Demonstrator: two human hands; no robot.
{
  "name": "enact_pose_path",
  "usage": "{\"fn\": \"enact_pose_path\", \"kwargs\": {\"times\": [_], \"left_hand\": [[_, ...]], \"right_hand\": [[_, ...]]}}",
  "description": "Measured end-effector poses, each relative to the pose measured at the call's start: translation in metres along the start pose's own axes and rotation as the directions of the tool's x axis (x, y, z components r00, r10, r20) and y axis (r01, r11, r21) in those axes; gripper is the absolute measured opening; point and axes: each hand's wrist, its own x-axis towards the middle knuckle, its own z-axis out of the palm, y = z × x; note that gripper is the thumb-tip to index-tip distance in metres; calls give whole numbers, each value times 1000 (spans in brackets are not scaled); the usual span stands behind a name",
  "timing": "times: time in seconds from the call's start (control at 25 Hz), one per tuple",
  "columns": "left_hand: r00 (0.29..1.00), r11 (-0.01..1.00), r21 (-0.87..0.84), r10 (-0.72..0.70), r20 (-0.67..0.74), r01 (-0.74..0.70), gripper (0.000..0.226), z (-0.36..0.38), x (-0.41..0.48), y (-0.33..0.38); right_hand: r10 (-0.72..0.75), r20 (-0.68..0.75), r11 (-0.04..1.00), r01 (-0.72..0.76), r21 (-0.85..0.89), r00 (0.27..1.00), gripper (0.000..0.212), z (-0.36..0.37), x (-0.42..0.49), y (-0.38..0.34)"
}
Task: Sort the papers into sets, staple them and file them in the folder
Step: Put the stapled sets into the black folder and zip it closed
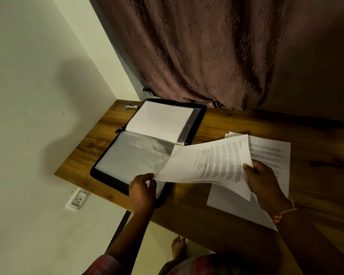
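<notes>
Papers (207, 163) are being filed: left hand (142, 190) and right hand (263, 181) are pinching one set's edges over the open folder (99, 176). Sleeve (131, 157) alignment is looming next.

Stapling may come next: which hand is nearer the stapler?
Left. The left hand pinches the sheets at the folder, across it from the stapler; the right hand grips them farther right.

Pretty dim and warm-toned overall. The white wall (28, 76) on the left catches most of the light, with a big soft shadow (68, 120) across it. The curtain (226, 46) goes murky toward the far right. There's hazy glare on the near page of the folder (135, 157). Print on the held sheets (213, 161) is smeared, and the wide-angle lens bends the edges.
</notes>
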Motion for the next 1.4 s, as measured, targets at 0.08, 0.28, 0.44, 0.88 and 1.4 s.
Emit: {"fn": "enact_pose_path", "kwargs": {"times": [0.08,0.28,0.44,0.88,1.4], "left_hand": [[1000,1000,-18,6,-2,-6,23,-1,-9,-2],[995,995,-26,97,-11,-98,25,0,-18,-7],[983,983,9,184,19,-184,30,1,-19,-11],[950,944,160,263,168,-289,44,-5,-22,-22],[884,838,285,458,96,-465,57,-20,-19,-24]], "right_hand": [[-3,-4,1000,2,-21,1000,23,4,-3,0],[-64,-38,987,58,-150,997,26,11,-10,3],[8,-39,999,-10,-40,999,22,10,-10,3],[136,-40,985,-130,114,990,18,11,-15,7],[182,100,945,-202,258,978,25,54,-25,-8]]}}
